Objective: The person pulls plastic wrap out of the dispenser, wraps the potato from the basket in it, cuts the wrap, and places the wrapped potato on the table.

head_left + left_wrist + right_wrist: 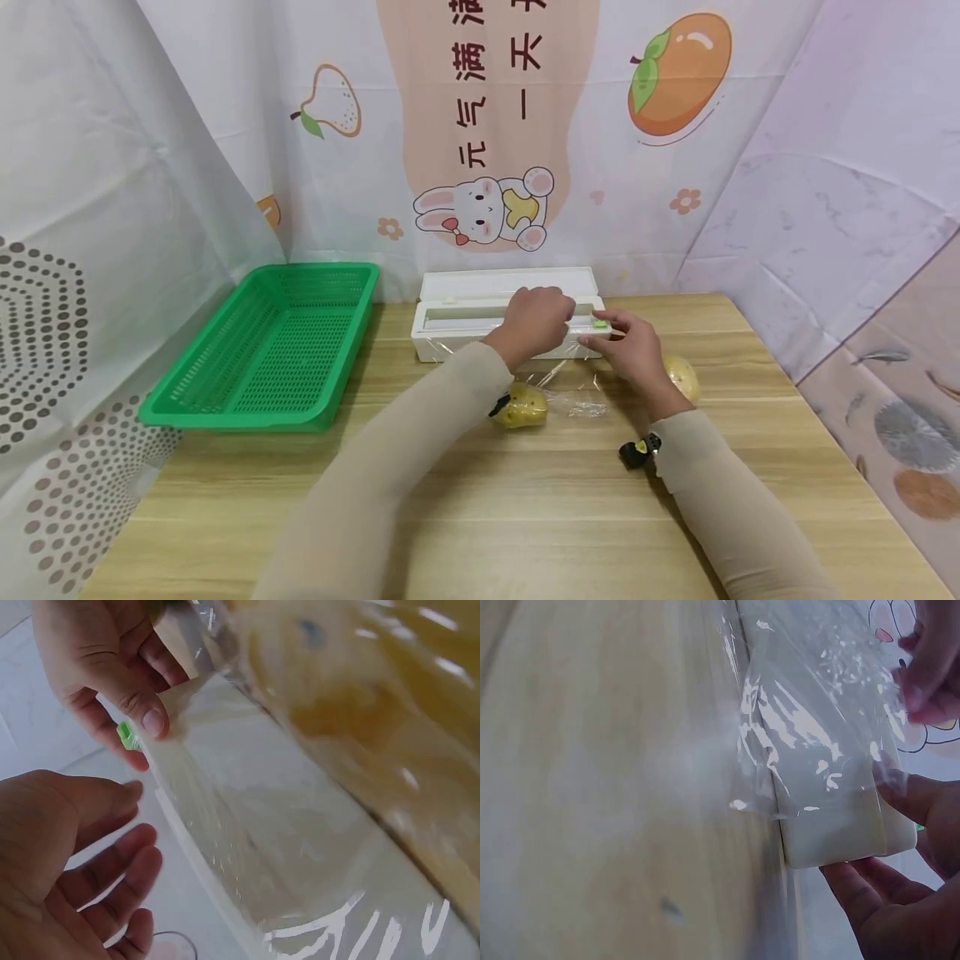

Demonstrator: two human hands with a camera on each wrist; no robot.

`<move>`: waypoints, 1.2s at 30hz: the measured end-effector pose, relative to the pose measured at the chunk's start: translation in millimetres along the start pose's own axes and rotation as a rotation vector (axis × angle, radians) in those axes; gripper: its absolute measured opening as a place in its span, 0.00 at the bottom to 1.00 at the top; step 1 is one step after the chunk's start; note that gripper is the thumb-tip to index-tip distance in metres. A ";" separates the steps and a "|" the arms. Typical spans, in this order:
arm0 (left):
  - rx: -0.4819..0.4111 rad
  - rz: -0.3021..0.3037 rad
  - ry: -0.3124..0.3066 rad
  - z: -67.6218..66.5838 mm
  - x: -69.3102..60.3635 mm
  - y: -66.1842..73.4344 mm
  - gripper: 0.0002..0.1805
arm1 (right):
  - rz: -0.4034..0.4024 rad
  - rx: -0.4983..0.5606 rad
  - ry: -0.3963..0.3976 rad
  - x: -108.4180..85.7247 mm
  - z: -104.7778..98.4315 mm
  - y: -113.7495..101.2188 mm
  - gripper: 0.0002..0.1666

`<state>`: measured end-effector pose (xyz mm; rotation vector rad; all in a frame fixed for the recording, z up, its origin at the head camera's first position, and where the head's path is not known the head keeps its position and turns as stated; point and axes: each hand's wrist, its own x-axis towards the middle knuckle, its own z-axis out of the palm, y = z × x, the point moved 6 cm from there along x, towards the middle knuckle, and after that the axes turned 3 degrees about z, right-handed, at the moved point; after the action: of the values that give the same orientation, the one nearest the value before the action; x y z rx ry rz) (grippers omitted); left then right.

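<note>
A white cling film dispenser (pixel 517 343) stands at the back of the table with its lid raised. Clear film (pixel 802 742) hangs over its front and onto the table. My right hand (pixel 630 343) grips the dispenser's right end, thumb and fingers around the corner beside a green slide cutter (pixel 601 324). Just above the dispenser, my left hand (pixel 534 323) has loosely bent fingers, with nothing visible between them in the left wrist view (pixel 82 862). A potato (pixel 522 406) under clear film lies in front, below the left wrist. Another potato (pixel 681 377) is partly hidden behind the right wrist.
A green plastic basket (pixel 348 367) sits at the left of the wooden table (pixel 525 525). Behind the table hangs a printed curtain (pixel 315 200), close to the dispenser's raised lid. Crumpled film (pixel 585 408) lies right of the wrapped potato.
</note>
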<state>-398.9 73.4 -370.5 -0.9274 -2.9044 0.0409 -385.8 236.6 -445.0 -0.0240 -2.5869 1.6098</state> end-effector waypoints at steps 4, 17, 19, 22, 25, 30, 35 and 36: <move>-0.133 -0.028 0.029 3.1 8.9 5.2 0.12 | -0.006 0.016 -0.003 0.3 -0.5 0.2 0.35; -0.392 -0.144 0.102 22.2 29.2 12.2 0.09 | -0.004 -0.005 -0.001 3.4 -1.9 4.6 0.30; -0.385 -0.151 0.109 24.2 31.6 13.3 0.09 | -0.001 -0.008 0.008 4.9 -2.6 6.2 0.29; -0.373 -0.170 0.124 24.8 34.2 13.7 0.07 | -0.005 -0.010 0.017 7.4 -3.3 8.3 0.29; -0.350 -0.172 0.125 23.1 35.2 14.6 0.06 | -0.011 -0.003 0.018 8.5 -3.6 8.6 0.28; -0.308 -0.159 0.088 21.5 34.9 15.8 0.08 | -0.008 0.016 0.012 8.4 -3.7 8.6 0.29; -0.298 -0.161 0.054 20.4 34.9 14.9 0.07 | -0.021 0.001 0.013 7.5 -4.1 7.8 0.29; -0.300 -0.159 0.052 20.2 35.0 14.7 0.07 | -0.023 0.001 0.011 7.2 -4.1 7.5 0.29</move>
<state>-420.8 105.7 -388.6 -0.7150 -2.9750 -0.4340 -392.9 244.1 -449.5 -0.0031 -2.5690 1.5991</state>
